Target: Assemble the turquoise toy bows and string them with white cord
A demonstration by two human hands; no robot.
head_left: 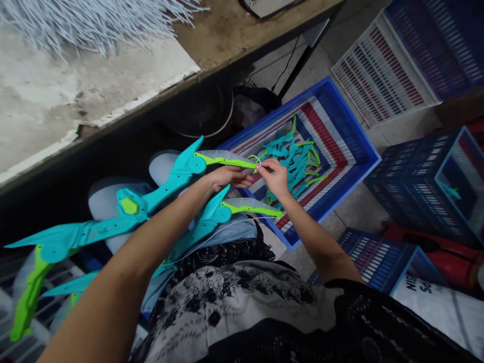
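Note:
A long teal and lime-green plastic toy bow (pixel 159 194) lies across my lap, its far tip near my hands. My left hand (pixel 229 177) is closed on the green end of its limb. My right hand (pixel 274 174) pinches a thin white string loop at that same tip. A second teal and green bow (pixel 223 212) rests under my left forearm, with a white string trailing from it.
A blue crate (pixel 342 136) on the floor holds several loose teal and green parts (pixel 298 156). More blue crates (pixel 427 186) stand at the right. A worn workbench (pixel 94 96) with a pile of thin white rods (pixel 94 20) runs along the top left.

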